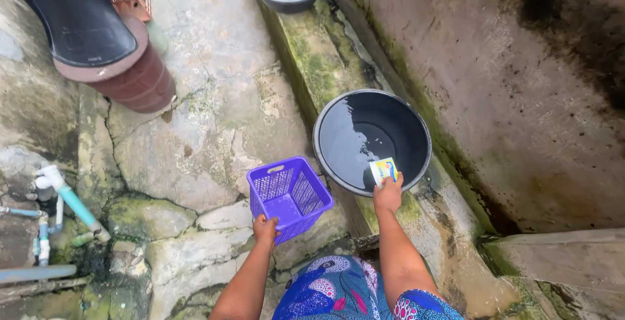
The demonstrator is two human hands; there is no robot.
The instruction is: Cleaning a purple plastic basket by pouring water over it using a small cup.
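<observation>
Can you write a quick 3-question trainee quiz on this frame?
1. True or false: the left hand grips the purple basket by its rim.
2. What does the right hand hold? A) small packet B) brush C) cup
3. Fill in: the right hand holds it over the rim of the black ____ of water.

Key: 1 true; 2 A, the small packet; 3 basin.

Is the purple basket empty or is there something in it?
Empty. The purple basket, held at its rim by the left hand, sits upright on the stone, and only its bare slotted floor and walls show inside.
</observation>
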